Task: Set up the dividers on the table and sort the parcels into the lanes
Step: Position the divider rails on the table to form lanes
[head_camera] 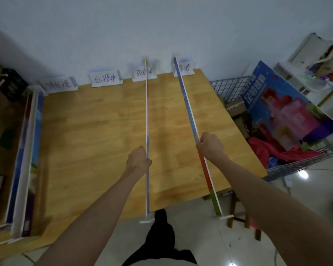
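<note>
Surface: wooden table (104, 121) pushed against a pale wall, seen from above by a person standing at its near edge.
Left hand (138, 160): fingers curled tight round the top edge of the left divider (147, 112), gripping it about two thirds of the way toward the near end.
Left divider: thin upright panel on edge, running from the wall past the fingers and out over the table's near edge, where a small white foot (146, 221) shows at its end.
Right hand (211, 144): fingers closed round the top edge of the right divider (186, 100), gripping it near the middle of its length.
Right divider: thin upright panel, angled slightly rightward as it comes nearer; beyond the fingers it reaches the wall, nearer than the fingers its side shows orange then green, ending past the table edge in a white foot (226, 217).
Between the hands: 1 strip of bare tabletop, narrow at the wall and wider near the fingers.
Spare dividers (27, 150): a stack lying along the table's left edge, well to the left of the left hand; I cannot tell how many.
Labels (105, 79): 4 white cards with handwritten characters standing along the wall edge, far beyond both sets of fingers.
Wire basket (277, 166): right of the right hand, beside the table, holding a blue printed board (288, 104) and red cloth (273, 150).
Parcels: I cannot tell where they are.
</note>
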`<move>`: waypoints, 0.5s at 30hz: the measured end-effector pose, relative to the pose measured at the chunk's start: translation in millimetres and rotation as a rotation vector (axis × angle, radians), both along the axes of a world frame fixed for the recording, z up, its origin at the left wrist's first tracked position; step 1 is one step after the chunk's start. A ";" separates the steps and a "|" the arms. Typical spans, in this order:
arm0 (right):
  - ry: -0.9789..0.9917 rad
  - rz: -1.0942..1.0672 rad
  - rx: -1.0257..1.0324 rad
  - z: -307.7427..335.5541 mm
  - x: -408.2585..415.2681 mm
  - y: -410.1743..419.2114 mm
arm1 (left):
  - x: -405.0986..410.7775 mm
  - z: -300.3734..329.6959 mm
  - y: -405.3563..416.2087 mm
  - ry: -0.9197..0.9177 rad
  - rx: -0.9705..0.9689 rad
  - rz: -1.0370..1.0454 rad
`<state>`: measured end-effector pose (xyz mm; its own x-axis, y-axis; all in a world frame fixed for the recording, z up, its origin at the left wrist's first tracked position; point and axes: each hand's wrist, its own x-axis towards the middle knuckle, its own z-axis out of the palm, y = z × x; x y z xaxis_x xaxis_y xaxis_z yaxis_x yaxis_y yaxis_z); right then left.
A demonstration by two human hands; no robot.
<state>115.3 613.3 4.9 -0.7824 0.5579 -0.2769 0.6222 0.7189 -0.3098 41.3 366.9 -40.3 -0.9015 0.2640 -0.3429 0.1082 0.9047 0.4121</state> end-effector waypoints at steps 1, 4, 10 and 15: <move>-0.003 -0.009 0.003 -1.0 -6.3 11.6 | -7.8 -1.8 12.6 -0.004 0.006 -0.007; -0.014 -0.037 0.004 -4.4 -24.9 40.7 | -29.4 -5.5 45.0 -0.021 0.007 -0.026; -0.029 -0.060 0.017 -14.4 -52.2 95.1 | -63.4 -16.4 98.6 -0.031 0.010 -0.056; -0.037 -0.072 0.017 -26.2 -64.8 135.8 | -80.7 -26.4 132.1 -0.043 0.016 -0.049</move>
